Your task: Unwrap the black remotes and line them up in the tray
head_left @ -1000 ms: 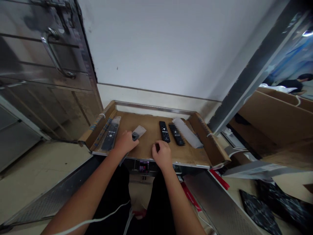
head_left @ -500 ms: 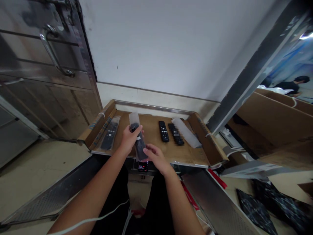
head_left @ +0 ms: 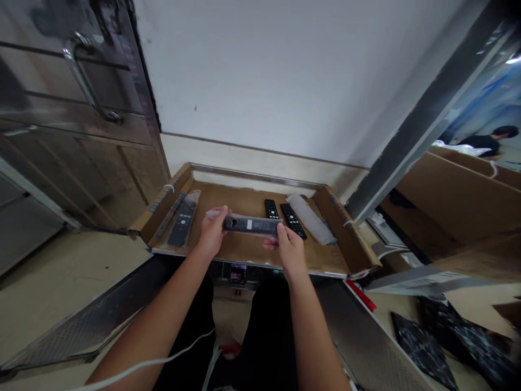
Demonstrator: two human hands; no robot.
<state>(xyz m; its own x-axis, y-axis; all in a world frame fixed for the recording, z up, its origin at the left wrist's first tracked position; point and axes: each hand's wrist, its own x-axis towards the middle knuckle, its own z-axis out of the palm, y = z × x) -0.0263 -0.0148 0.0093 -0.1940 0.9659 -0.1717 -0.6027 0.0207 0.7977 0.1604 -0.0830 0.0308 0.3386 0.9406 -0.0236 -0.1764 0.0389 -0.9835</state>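
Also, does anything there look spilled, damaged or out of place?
I see no spill or damage on the cardboard-lined tray or the held bagged remote control. One mild oddity: a white cable runs loosely across the left forearm, where it might snag.

I could read no wording, brand or number over my feed. The white label point(head_left: 249, 224) on the wrapped remote point(head_left: 266, 226) between my left hand point(head_left: 212, 233) and right hand point(head_left: 291, 247) was too small. So were the pale key marks on the bare remote point(head_left: 293, 220) just beyond my right hand, and the blue print on the cardboard wall point(head_left: 157, 209) left of my left hand. The lit screen point(head_left: 238, 273), nearer me than both hands, was illegible.
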